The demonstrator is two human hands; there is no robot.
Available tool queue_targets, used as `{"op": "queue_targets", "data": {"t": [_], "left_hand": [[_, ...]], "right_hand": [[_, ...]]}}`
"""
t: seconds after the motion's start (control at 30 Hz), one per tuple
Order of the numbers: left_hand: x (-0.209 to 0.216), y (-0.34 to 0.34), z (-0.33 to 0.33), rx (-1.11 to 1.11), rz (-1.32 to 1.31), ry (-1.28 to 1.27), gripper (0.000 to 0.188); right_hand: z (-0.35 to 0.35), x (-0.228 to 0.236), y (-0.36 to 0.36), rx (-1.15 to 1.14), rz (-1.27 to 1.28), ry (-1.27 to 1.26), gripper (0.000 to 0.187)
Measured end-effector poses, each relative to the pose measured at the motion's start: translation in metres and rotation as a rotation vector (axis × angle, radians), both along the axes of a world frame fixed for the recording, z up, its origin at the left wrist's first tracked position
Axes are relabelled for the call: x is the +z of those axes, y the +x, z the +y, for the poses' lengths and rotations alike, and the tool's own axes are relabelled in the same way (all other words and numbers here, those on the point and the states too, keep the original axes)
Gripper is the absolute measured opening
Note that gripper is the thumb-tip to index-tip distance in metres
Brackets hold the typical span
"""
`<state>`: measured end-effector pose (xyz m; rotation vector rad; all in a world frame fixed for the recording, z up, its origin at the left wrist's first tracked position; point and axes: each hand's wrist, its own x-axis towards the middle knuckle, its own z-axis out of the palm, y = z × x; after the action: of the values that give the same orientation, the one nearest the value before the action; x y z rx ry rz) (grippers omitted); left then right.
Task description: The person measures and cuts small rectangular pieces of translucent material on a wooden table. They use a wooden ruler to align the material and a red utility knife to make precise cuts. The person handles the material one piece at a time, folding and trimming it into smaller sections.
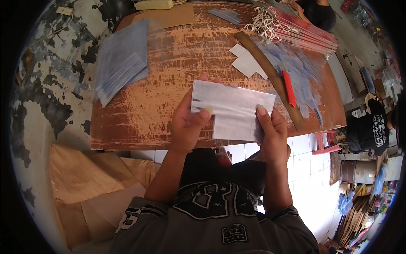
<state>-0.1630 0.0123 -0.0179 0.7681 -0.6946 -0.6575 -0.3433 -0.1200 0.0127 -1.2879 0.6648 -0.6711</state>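
My left hand (188, 120) and my right hand (272, 131) hold a stack of clear plastic-covered white sheets (237, 110) between them, over the near edge of the table. Each thumb presses on the top face, and the fingers go behind. The stack has a stepped outline, with the lower part shorter on the left. Beyond it lie smaller white pieces (249, 64) on the tabletop. To their right rests a long brown wooden strip (270, 76), and against it a red-handled cutter (289, 88).
Bluish clear plastic sheets (122, 51) cover the table's left side; plastic scraps (302, 70) lie right of the strip. A bundle of pink-red packs with white cords (292, 31) sits at the far right. Another person (317, 15) is beyond the table. Brown paper (93, 173) is at lower left.
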Motion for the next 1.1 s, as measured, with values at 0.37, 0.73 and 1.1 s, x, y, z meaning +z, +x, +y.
{"op": "queue_targets", "data": {"t": [0.37,0.73,1.1], "left_hand": [[-0.001,-0.014,0.005,0.369,0.061,0.222,0.031],[-0.005,-0.022,0.002,0.406,0.072,0.166,0.019],[0.006,0.033,0.043,0.046,-0.101,0.462,0.043]], "right_hand": [[-0.007,-0.01,0.002,-0.044,-0.021,-0.172,0.033],[-0.007,-0.022,-0.004,-0.051,0.087,-0.285,0.032],[0.001,-0.024,-0.003,0.125,0.169,-0.232,0.032]]}}
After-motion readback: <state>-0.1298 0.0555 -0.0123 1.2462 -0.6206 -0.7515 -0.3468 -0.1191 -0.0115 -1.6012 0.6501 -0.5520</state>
